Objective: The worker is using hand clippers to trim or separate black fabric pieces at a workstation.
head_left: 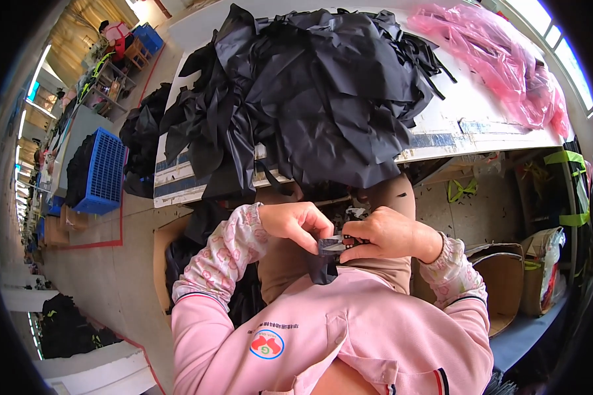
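Note:
Close above my lap, my left hand (302, 224) pinches a small piece of black fabric (323, 271), whose lower end hangs toward my pink shirt. My right hand (392, 234) is closed around a pair of small thread snips (334, 245) with metal blades and a dark handle. The blades point left and lie against the upper edge of the fabric, beside my left fingertips. Whether they are cutting is too small to tell. In front of my hands a large heap of black fabric pieces (329, 99) covers much of the white table and droops over its near edge.
The white table (441, 148) also bears a pink plastic bag (501, 62) at the far right. Cardboard boxes (501, 283) stand by my right elbow. A blue crate (103, 172) with black fabric is at the left. Another person (115, 39) is far off at the upper left.

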`<state>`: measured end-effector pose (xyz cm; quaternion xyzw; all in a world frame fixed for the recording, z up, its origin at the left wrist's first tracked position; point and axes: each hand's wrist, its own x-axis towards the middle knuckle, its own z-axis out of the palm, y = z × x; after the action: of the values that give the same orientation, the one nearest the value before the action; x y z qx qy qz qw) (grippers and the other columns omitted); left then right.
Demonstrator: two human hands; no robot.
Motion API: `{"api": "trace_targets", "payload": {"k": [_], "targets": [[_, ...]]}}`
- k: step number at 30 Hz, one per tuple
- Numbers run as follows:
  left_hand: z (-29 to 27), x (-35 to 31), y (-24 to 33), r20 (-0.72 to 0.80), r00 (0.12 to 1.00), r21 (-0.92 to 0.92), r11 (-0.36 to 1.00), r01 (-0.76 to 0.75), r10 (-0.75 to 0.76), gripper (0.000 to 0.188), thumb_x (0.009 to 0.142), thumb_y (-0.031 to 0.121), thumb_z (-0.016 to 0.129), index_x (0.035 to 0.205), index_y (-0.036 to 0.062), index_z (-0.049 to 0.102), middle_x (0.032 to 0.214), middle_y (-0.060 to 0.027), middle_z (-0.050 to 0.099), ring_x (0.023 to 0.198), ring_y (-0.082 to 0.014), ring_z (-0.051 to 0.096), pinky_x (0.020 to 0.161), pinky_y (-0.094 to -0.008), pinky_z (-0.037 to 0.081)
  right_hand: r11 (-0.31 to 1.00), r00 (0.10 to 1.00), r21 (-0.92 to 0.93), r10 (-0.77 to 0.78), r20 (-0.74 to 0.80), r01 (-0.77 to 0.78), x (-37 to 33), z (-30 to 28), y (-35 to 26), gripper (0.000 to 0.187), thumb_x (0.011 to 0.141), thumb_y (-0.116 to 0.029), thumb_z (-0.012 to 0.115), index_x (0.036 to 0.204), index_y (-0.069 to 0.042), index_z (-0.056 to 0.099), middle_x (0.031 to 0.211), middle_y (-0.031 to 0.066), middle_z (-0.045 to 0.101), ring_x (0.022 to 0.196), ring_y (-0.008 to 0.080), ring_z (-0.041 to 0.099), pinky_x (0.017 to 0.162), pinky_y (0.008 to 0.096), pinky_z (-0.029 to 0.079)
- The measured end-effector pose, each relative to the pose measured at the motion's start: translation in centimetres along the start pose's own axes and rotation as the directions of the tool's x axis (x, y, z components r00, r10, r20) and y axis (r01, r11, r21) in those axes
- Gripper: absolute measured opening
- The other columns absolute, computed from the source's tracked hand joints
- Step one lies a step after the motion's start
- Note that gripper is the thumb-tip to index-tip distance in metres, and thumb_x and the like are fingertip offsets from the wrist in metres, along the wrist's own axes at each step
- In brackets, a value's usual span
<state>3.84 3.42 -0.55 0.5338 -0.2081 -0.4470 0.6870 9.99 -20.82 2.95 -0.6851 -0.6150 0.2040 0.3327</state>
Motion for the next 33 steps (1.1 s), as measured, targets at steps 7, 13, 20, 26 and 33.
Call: {"api": "trace_targets", "payload": {"k": [7, 13, 20, 26, 33], "targets": [[0.1, 0.1, -0.1, 0.038, 0.999, 0.037, 0.999, 0.011, -0.013, 0.011, 0.084, 0.010, 0.068, 0.083, 0.0000, 0.063, 0.079, 0.0015, 0.062, 0.075, -0.0047, 0.053, 0.069, -0.0225, 0.042, 1.000, 0.997, -0.019, 0.021, 0.078, -0.020, -0.1, -0.1, 0.4, 0.040, 0.085, -0.041, 0.067, 0.076, -0.003, 0.056, 0.058, 0.0158, 0.056, 0.056, 0.0367, 0.057, 0.051, 0.0427, 0.043], [0.2, 0.5, -0.4, 0.054, 0.999, 0.050, 0.999, 0.002, -0.004, 0.012, 0.083, 0.010, 0.068, 0.082, 0.0001, 0.062, 0.077, 0.0017, 0.061, 0.074, -0.0044, 0.052, 0.068, -0.0228, 0.042, 0.999, 0.993, 0.033, 0.000, 0.116, -0.004, 0.2, 0.2, 0.0, 0.039, 0.086, -0.041, 0.067, 0.079, -0.003, 0.059, 0.058, 0.0159, 0.057, 0.056, 0.0367, 0.058, 0.051, 0.0428, 0.043], [0.3, 0.8, -0.4, 0.078, 0.997, 0.078, 0.997, 0.008, -0.014, 0.012, 0.083, 0.010, 0.069, 0.083, -0.0003, 0.062, 0.078, 0.0019, 0.061, 0.075, -0.0042, 0.052, 0.068, -0.0224, 0.042, 1.000, 0.993, 0.015, 0.006, 0.115, -0.008, 0.2, 0.1, 0.1, 0.037, 0.086, -0.040, 0.067, 0.080, -0.003, 0.061, 0.059, 0.0167, 0.057, 0.057, 0.0368, 0.058, 0.052, 0.0428, 0.043], [0.8, 0.3, -0.6, -0.028, 1.000, -0.065, 0.998, -0.015, 0.013, 0.011, 0.085, 0.006, 0.066, 0.093, -0.0006, 0.064, 0.088, 0.0026, 0.063, 0.083, -0.0044, 0.056, 0.077, -0.0222, 0.046, 0.996, 0.996, 0.032, 0.088, 0.030, -0.089, -0.9, -0.2, 1.0, 0.038, 0.085, -0.039, 0.068, 0.078, -0.003, 0.059, 0.060, 0.0170, 0.057, 0.057, 0.0371, 0.058, 0.052, 0.0432, 0.043], [2.3, 0.5, -1.7, -0.604, 0.753, 0.005, 0.946, -0.324, 0.261, 0.009, 0.087, 0.001, 0.063, 0.096, 0.0009, 0.062, 0.092, 0.0022, 0.061, 0.085, -0.0050, 0.055, 0.079, -0.0200, 0.045, 0.964, 0.911, -0.043, 0.234, -0.341, -0.264, -0.8, 1.5, -0.6, 0.037, 0.082, -0.036, 0.072, 0.079, -0.003, 0.056, 0.060, 0.0119, 0.060, 0.055, 0.0342, 0.060, 0.051, 0.0401, 0.047]]}}
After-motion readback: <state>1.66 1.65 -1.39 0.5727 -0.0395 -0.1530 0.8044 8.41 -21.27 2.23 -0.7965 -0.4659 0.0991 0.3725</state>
